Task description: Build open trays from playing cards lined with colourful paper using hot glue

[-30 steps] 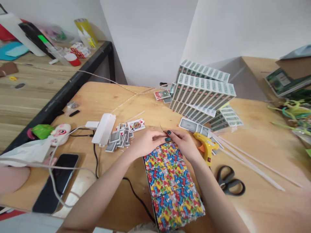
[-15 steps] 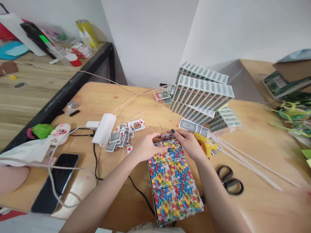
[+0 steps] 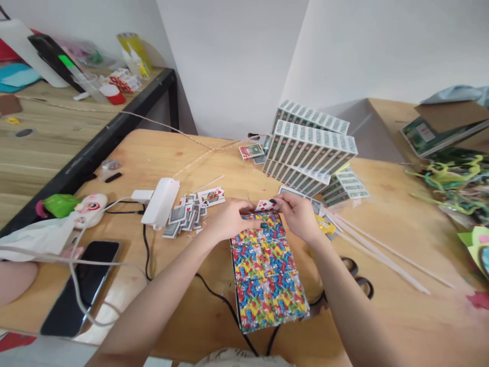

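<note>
A colourful patterned panel (image 3: 269,278), seamed into several rectangles, lies in front of me with its far end between my hands. My left hand (image 3: 235,219) is closed on its far left corner, the thumb flat on top and the fingers behind the edge. A red-diamond playing card (image 3: 266,205) stands up at that far edge. My right hand (image 3: 298,211) pinches the card's right end between thumb and fingers. Just right of this hand is a yellow glue gun (image 3: 324,224), partly covered by my forearm. Black-handled scissors (image 3: 364,288) lie behind the same forearm.
Card boxes (image 3: 311,148) are stacked at the back. Loose playing cards (image 3: 185,216) lie left of the panel, near a white power strip (image 3: 161,203). A phone (image 3: 80,288) and cables are at left, clear glue sticks (image 3: 382,252) at right. A black cord (image 3: 225,300) runs beside the panel.
My right hand has raised the card, so more of its face shows above the panel's far edge. The panel's near end has shifted slightly away from me. The view has moved slightly.
</note>
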`<state>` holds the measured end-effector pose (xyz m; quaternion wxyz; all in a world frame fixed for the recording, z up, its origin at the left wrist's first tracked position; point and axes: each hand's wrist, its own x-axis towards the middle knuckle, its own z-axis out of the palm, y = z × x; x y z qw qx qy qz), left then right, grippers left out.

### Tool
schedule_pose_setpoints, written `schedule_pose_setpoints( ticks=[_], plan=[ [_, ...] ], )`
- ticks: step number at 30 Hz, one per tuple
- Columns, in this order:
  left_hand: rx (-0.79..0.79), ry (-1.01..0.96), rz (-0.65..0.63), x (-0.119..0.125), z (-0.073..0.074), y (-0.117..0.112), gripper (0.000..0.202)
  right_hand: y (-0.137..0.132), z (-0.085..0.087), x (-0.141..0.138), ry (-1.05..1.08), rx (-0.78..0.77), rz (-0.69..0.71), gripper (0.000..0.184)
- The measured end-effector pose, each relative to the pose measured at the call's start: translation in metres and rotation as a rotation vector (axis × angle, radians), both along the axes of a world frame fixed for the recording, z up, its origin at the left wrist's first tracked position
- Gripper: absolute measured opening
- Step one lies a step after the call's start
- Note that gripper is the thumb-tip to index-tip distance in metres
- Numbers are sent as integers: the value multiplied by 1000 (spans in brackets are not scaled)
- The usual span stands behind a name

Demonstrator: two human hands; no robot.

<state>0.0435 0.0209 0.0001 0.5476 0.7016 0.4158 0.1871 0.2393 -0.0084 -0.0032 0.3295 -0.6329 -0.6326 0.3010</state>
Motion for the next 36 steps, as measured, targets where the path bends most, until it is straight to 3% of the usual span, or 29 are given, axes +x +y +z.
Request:
schedule_pose_setpoints(
  ticks=[3, 7, 12, 15, 18, 21, 23, 26, 28, 32, 36],
  plan=[
    [-62, -25, -69, 0, -5, 5, 41, 2, -6, 2, -7, 11, -8, 28],
    [-85, 103, -148, -4, -8, 13, 50, 3, -15, 3, -13, 3, -17, 31],
    [-88, 236, -327, -6, 3, 22, 55, -1, -16, 2, -15, 13, 51, 27],
    [-36, 367, -340, -4, 11, 25, 56, -1, -16, 4, -11, 17, 75, 26],
    [36, 476, -257, -10, 16, 22, 60, -1, -17, 5, -15, 9, 76, 26],
    [100, 513, -62, -27, 18, 10, 67, -3, -17, 5, -54, 4, 22, 25],
    [-19, 508, 26, -40, 18, -2, 67, -6, -17, 4, -100, -4, -41, 26],
    [-405, 326, 34, -51, 16, -20, 61, -12, -18, 1, -160, -18, -153, 27],
    [-511, 158, 25, -51, 16, -31, 55, -16, -19, -2, -178, -19, -228, 26],
    [-401, -90, 72, -40, 13, -48, 45, -22, -17, -6, -165, 10, -385, 28],
    [-360, -213, 252, -23, 11, -59, 70, -26, -4, -8, -125, 85, -530, 30]
  ],
)
